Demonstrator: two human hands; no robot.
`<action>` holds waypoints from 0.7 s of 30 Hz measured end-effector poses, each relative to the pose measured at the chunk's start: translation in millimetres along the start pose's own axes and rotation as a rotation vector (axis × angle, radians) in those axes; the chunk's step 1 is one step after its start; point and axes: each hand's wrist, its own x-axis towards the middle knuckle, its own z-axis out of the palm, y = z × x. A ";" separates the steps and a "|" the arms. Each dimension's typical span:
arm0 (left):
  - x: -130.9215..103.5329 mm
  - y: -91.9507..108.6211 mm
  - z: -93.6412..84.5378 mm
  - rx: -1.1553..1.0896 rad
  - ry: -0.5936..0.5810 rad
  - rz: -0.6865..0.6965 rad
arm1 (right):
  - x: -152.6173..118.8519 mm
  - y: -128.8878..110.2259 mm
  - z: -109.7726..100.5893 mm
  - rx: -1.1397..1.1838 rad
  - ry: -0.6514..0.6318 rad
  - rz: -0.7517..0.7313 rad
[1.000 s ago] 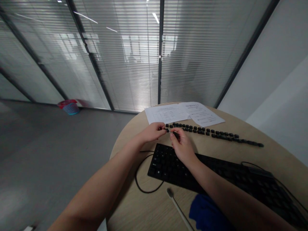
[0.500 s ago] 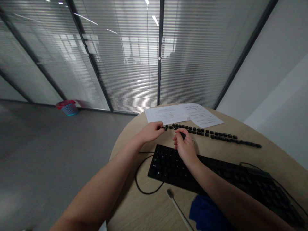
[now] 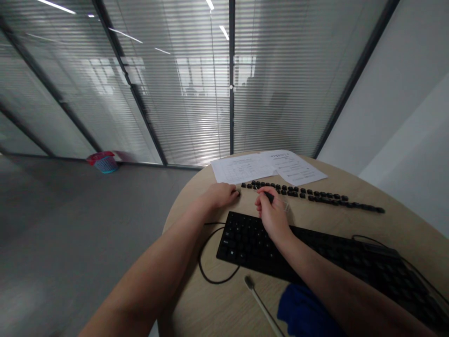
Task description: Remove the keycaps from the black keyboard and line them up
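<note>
My left hand (image 3: 221, 194) rests on the table at the left end of the rows of black keycaps (image 3: 293, 193). Its fingers are closed, with a small dark keycap (image 3: 238, 192) at the tips. My right hand (image 3: 272, 211) hovers over the back edge of the black keyboard (image 3: 256, 236), just in front of the keycaps. It is wrapped round a small tool with a black handle (image 3: 269, 196); thin, wire-like parts show faintly beside the hand. My right forearm covers part of the keyboard.
Printed sheets (image 3: 245, 168) lie behind the keycaps. A toothbrush-like brush (image 3: 261, 302) and a blue cloth (image 3: 305, 311) are at the front. The keyboard's black cable (image 3: 200, 262) loops near the table's left edge. A blue and red basket (image 3: 105, 164) stands on the floor.
My left hand has moved slightly nearer to me, away from the end of the keycap row. My right hand keeps its grip on the tool and has hardly moved.
</note>
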 end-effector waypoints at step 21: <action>13.0 -10.4 10.8 -0.139 0.193 0.063 | -1.4 -2.5 -0.5 0.002 0.009 0.003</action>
